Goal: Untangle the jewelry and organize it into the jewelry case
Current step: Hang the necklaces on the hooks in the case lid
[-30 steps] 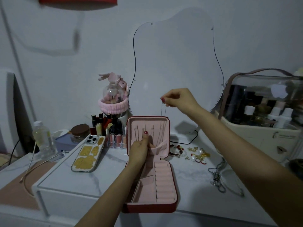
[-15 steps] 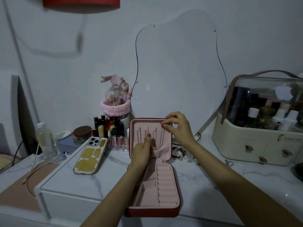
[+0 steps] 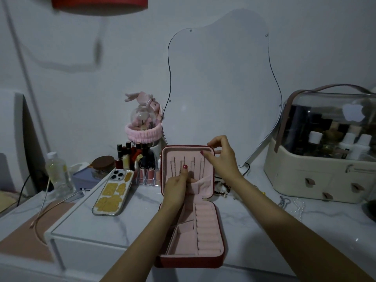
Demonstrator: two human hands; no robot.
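A red jewelry case (image 3: 211,259) with pink lining stands open on the white marble table, its lid upright. Several thin chains (image 3: 192,166) hang down the inside of the lid. My left hand (image 3: 176,188) holds the pink pocket at the bottom of the lid, thumb pointing up. My right hand (image 3: 220,157) is at the lid's top right corner and pinches the upper end of a thin necklace chain there. A dark beaded bracelet (image 3: 222,188) lies just right of the case. More chains (image 3: 293,204) lie further right on the table.
A phone (image 3: 114,193) in a yellow-patterned case lies left of the jewelry case. Lipsticks (image 3: 138,159) and a brown-lidded jar (image 3: 102,164) stand behind it. A wavy mirror (image 3: 221,82) leans on the wall. A cream cosmetics box (image 3: 317,171) stands at right, a clear bottle (image 3: 58,174) at left.
My right hand has come down from high above the case to the lid's top right corner, lowering the chain into the lid. My left hand has stayed on the pocket.
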